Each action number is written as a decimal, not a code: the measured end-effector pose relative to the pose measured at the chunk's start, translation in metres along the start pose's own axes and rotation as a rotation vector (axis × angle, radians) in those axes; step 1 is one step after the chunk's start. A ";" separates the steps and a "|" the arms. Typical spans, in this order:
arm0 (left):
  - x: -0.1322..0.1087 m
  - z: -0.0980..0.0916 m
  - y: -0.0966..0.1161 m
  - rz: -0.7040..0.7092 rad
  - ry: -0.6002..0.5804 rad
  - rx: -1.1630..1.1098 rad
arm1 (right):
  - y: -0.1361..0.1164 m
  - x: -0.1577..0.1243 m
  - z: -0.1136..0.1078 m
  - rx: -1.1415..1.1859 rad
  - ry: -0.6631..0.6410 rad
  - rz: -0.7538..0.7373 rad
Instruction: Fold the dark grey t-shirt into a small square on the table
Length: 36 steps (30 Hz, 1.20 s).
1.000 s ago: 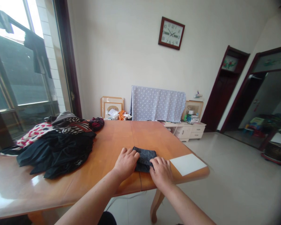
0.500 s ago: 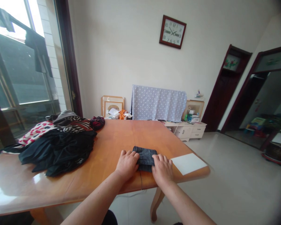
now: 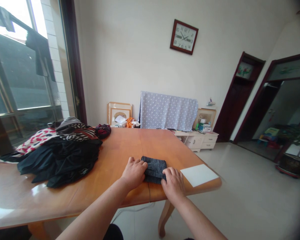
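A small folded dark grey heathered cloth [image 3: 155, 168] lies flat near the front edge of the wooden table [image 3: 122, 146]. What garment it is, I cannot make out. At its left edge, my left hand [image 3: 134, 172] has curled fingers gripping the fabric. My right hand [image 3: 174, 184] grips the right edge with bent fingers and the thumb low. Just right of that hand lies a white sheet [image 3: 199, 175] at the table corner.
A heap of dark clothes [image 3: 62, 160] with patterned pieces covers the table's left side. Beyond the table stand a polka-dot cloth cover [image 3: 168, 110], a white cabinet [image 3: 202, 141] and leaning frames [image 3: 119, 111]. A potted plant [image 3: 295, 163] is at far right.
Both hands stay at the cloth's two edges. My left hand has drawn slightly left, and my right fingers sit a little lower on the cloth. The view has shifted a bit.
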<state>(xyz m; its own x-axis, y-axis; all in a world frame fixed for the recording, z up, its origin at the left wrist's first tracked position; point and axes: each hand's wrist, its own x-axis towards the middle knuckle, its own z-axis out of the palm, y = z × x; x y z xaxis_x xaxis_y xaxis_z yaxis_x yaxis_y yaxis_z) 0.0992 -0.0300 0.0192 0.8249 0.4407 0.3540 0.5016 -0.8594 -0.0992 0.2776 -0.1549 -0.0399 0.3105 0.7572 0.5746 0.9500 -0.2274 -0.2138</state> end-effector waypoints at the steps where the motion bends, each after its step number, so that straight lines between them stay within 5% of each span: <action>1: 0.001 0.000 0.000 0.003 0.013 0.017 | 0.000 0.000 0.002 0.006 0.003 0.010; 16: -0.015 -0.001 -0.018 0.051 -0.006 -0.126 | 0.006 -0.008 -0.006 0.050 -0.040 -0.029; 29: -0.019 0.004 -0.009 0.029 0.030 -0.172 | 0.015 -0.020 -0.003 0.107 0.033 -0.033; 36: -0.018 0.008 -0.022 -0.028 0.048 -0.329 | 0.019 -0.022 -0.012 0.162 0.056 -0.053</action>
<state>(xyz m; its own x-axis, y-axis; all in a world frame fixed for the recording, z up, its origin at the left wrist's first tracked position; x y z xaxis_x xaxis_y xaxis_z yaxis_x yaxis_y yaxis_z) 0.0755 -0.0172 0.0073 0.7947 0.4593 0.3967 0.4067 -0.8882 0.2137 0.2891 -0.1831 -0.0465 0.2658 0.7289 0.6309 0.9491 -0.0830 -0.3039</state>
